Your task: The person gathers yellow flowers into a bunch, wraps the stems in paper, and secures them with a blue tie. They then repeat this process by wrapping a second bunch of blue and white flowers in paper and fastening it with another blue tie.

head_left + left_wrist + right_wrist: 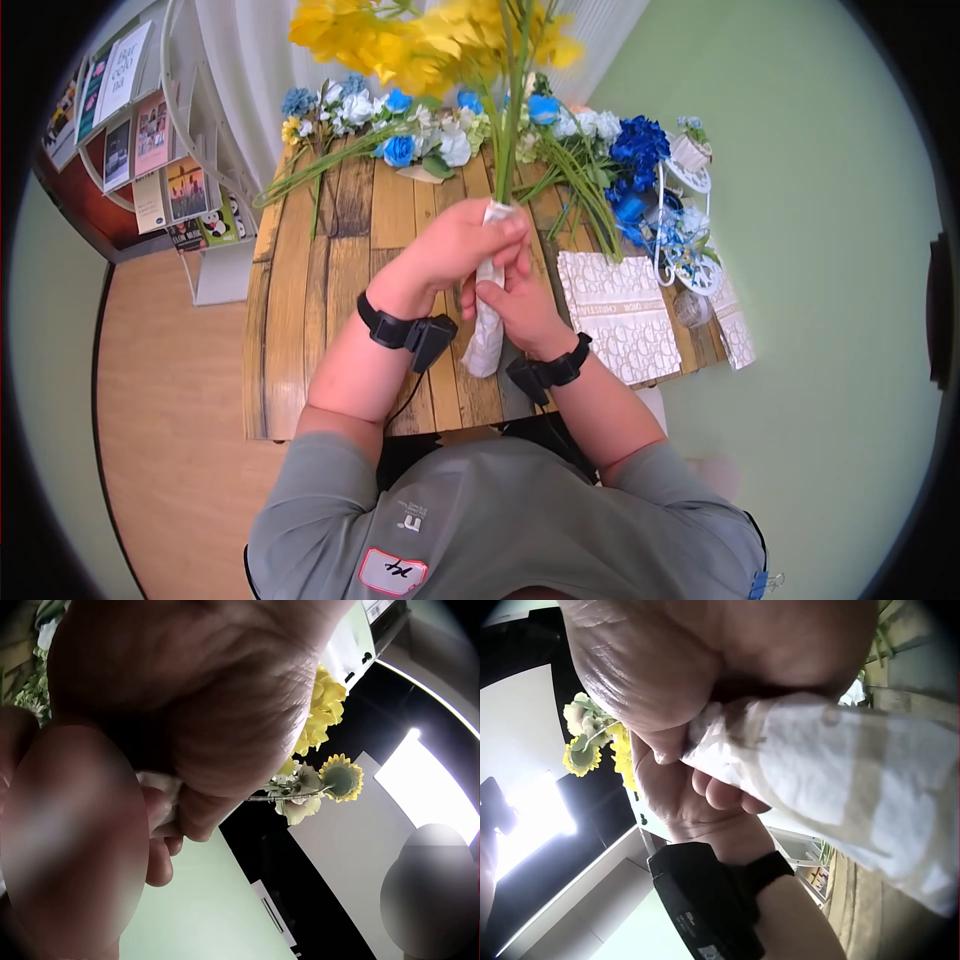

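Both hands hold a bouquet of yellow flowers (420,45) upright over the table, its long green stems (507,150) rising from a white patterned paper wrap (485,340). My left hand (455,245) grips the wrap at its upper end, thumb across the front where the stems come out. Just below, my right hand (522,308) pinches the wrap, its thumb lying on the paper. In the right wrist view, the wrap (840,772) runs tapered out of the hand, with beige lettering on white. The palm hides most of the grip in the left wrist view.
Blue, white and green artificial flowers (398,150) line the table's back edge. Folded patterned paper (620,315) lies at the right, beside a clear roll (691,309) and a white metal stand (660,230). A magazine rack (165,130) stands to the left of the wooden table (285,330).
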`<state>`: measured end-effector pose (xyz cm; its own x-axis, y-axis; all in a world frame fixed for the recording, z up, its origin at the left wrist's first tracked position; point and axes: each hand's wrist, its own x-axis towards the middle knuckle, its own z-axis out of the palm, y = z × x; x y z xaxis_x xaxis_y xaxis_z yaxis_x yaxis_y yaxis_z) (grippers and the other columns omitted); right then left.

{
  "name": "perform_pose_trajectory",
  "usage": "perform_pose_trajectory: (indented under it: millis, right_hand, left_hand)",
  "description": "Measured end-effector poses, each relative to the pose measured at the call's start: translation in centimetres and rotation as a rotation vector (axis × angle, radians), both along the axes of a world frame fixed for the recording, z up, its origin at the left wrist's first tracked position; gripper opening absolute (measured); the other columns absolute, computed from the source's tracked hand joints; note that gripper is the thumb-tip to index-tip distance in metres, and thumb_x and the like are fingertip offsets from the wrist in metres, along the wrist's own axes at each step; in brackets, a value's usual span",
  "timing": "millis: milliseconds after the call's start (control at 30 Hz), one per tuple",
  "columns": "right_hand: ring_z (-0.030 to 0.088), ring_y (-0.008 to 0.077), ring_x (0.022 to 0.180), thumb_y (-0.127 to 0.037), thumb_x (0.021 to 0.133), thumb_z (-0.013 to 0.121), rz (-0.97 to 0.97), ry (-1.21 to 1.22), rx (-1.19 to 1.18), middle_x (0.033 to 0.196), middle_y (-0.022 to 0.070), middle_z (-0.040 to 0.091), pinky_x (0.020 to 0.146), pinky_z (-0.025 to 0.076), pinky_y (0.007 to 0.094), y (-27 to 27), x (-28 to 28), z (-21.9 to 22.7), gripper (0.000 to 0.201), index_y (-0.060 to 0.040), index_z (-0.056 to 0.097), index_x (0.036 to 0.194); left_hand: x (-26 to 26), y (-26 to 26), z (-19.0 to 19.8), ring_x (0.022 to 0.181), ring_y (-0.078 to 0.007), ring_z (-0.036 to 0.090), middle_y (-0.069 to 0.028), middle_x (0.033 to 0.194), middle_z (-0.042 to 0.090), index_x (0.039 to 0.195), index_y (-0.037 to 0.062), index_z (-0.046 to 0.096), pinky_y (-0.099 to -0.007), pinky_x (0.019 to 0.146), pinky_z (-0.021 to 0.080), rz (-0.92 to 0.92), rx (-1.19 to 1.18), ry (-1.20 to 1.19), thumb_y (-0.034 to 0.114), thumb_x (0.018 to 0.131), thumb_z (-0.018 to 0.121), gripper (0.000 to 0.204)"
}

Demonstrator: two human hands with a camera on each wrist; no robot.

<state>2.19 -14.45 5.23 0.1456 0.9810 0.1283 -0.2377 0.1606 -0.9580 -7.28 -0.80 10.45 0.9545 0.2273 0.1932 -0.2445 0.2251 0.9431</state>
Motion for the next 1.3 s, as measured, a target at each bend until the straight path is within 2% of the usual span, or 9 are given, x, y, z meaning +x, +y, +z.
perform_pose_trajectory:
  millis: [333,433,667,767,833,900,967,1100,1300]
  right_hand:
    - [0.061,0.011,0.09,-0.026,0.096,0.069,0.051,0.019,-0.221,0.103,0.0016,0.064,0.083,0.05,0.0283,-4.1,1.1,-2.3,0.039,-0.0032,0.055,0.125]
    - [0.058,0.0069,0.103,-0.019,0.098,0.068,0.035,-0.061,-0.243,0.118,-0.0006,0.064,0.09,0.049,0.027,-4.0,1.6,-3.2,0.049,-0.0025,0.049,0.14]
    - [0.058,0.0086,0.105,-0.012,0.094,0.071,0.102,-0.282,-0.336,0.121,0.0026,0.063,0.091,0.049,0.0277,-4.3,2.6,-3.8,0.049,-0.0016,0.052,0.137]
    - [0.061,0.0145,0.103,-0.01,0.091,0.072,-0.185,-0.267,-0.175,0.119,0.0067,0.063,0.09,0.05,0.0291,-4.9,2.6,-6.1,0.049,0.0005,0.053,0.135]
    - [0.063,0.0216,0.101,-0.005,0.089,0.071,-0.685,-0.746,-0.233,0.117,0.01,0.063,0.088,0.052,0.0313,-6.8,2.6,-6.5,0.048,0.0023,0.053,0.133]
    - [0.063,0.0247,0.101,-0.013,0.096,0.066,-0.637,-0.614,-0.237,0.114,0.0115,0.064,0.086,0.054,0.0318,-7.9,2.3,-6.7,0.04,0.0005,0.054,0.132]
    - [0.063,0.0247,0.104,-0.031,0.104,0.056,-0.189,0.07,-0.494,0.114,0.0141,0.064,0.085,0.054,0.0321,-8.5,1.1,-4.1,0.04,-0.0009,0.056,0.131]
    - [0.063,0.0221,0.107,-0.046,0.109,0.037,-0.128,0.596,-0.474,0.118,0.012,0.065,0.09,0.051,0.0399,-4.6,-1.0,1.4,0.051,-0.0031,0.055,0.13]
    - [0.062,0.0261,0.116,-0.03,0.109,0.038,-0.068,0.688,-0.261,0.129,0.0133,0.061,0.101,0.049,0.0458,0.2,2.2,0.0,0.037,-0.0039,0.052,0.13]
  left_hand:
    - [-0.2,-0.5,1.4,0.054,-0.0096,0.038,0.0041,0.063,0.037,0.095,0.0066,0.052,-0.03,0.054,0.042,0.08,-0.288,-0.151,0.026,0.105,0.054,0.022]
    - [-0.2,-0.6,1.2,0.052,-0.0089,0.035,0.004,0.063,0.034,0.097,0.008,0.052,-0.0283,0.052,0.038,0.111,-0.278,-0.167,0.028,0.107,0.051,0.022]
    - [-0.2,-1.1,1.5,0.052,-0.0083,0.032,0.0043,0.063,0.033,0.097,0.0083,0.051,-0.0264,0.049,0.033,0.153,-0.298,-0.144,0.025,0.107,0.05,0.019]
    - [0.3,-1.0,1.2,0.052,-0.0081,0.031,0.0044,0.064,0.033,0.098,0.0083,0.051,-0.0266,0.048,0.032,0.259,-0.294,-0.191,0.024,0.107,0.05,0.018]
    - [0.6,-1.0,1.1,0.051,-0.0078,0.031,0.0048,0.064,0.033,0.099,0.0086,0.051,-0.0265,0.048,0.031,0.417,-0.314,-0.262,0.023,0.107,0.051,0.017]
    - [1.0,-0.8,0.8,0.052,-0.0078,0.031,0.0049,0.064,0.033,0.099,0.0087,0.05,-0.0264,0.048,0.032,0.477,-0.3,-0.293,0.023,0.107,0.051,0.016]
    - [1.5,-1.0,0.4,0.052,-0.0077,0.031,0.005,0.064,0.033,0.098,0.0088,0.05,-0.0264,0.049,0.032,0.525,-0.288,-0.316,0.023,0.107,0.051,0.016]
    - [2.7,-1.9,-0.9,0.051,-0.0072,0.034,0.0041,0.064,0.037,0.1,0.0081,0.049,-0.026,0.048,0.034,0.592,-0.289,-0.34,0.022,0.106,0.051,0.015]
    - [3.6,-4.2,-2.4,0.05,-0.0068,0.036,0.0034,0.064,0.041,0.108,0.0069,0.049,-0.0256,0.046,0.034,0.472,-0.382,-0.261,0.021,0.106,0.052,0.015]
